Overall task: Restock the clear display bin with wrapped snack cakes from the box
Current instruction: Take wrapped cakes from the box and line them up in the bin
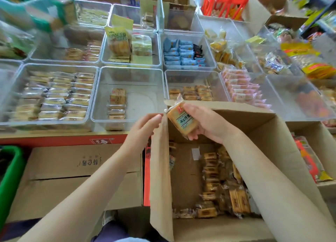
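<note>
Right hand (205, 122) grips one wrapped snack cake (181, 119), fingers curled round it, above the open cardboard box (269, 132); left hand (145, 128) empty, fingers relaxed and apart, just beside the box's upright flap (161, 169); more cakes (212, 185) lie loose in the box bottom; clear display bin (143, 100) just beyond holds a short stack (117, 103) along its left side.

One head cam, wide-angle, looks fwd and steeply down: open box (214, 178) near, clear bins (127, 96) farther, shelves far right.
</note>
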The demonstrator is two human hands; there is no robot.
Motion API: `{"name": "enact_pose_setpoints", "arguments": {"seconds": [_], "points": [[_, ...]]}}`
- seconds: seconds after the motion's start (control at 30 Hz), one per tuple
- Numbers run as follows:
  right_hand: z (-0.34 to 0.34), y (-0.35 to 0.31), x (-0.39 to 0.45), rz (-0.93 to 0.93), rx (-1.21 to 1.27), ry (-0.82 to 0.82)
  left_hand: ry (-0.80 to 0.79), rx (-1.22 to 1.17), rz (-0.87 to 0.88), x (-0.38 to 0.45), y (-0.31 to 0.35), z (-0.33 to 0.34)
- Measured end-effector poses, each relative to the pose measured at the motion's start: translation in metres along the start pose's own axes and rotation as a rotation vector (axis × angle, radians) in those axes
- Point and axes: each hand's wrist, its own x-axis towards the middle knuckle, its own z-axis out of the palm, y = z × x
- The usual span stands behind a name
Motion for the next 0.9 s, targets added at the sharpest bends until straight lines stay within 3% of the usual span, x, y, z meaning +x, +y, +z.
{"name": "enact_pose_setpoints", "arguments": {"seconds": [0.1, 0.3, 0.47, 0.6, 0.73, 0.9], "points": [[0.032, -0.021, 0.016, -0.069, -0.153, 0.031, 0.006, -0.034, 0.065, 0.007, 0.015, -0.028], [0.095, -0.039, 0.083, -0.07, -0.366, 0.185, 0.044, 0.157, 0.171, 0.037, -0.003, -0.12], [0.118, -0.033, 0.153, -0.025, -0.385, 0.37, 0.173, 0.862, 0.105, 0.085, -0.05, -0.212], [0.12, -0.023, 0.21, -0.006, -0.507, 0.506, -0.052, 1.283, 0.023, 0.116, -0.101, -0.256], [0.119, -0.015, 0.263, 0.091, -0.653, 0.54, -0.134, 1.338, 0.08, 0.132, -0.119, -0.263], [0.125, 0.001, 0.334, 0.19, -0.705, 0.477, -0.169, 1.21, 0.101, 0.139, -0.122, -0.266]]}}
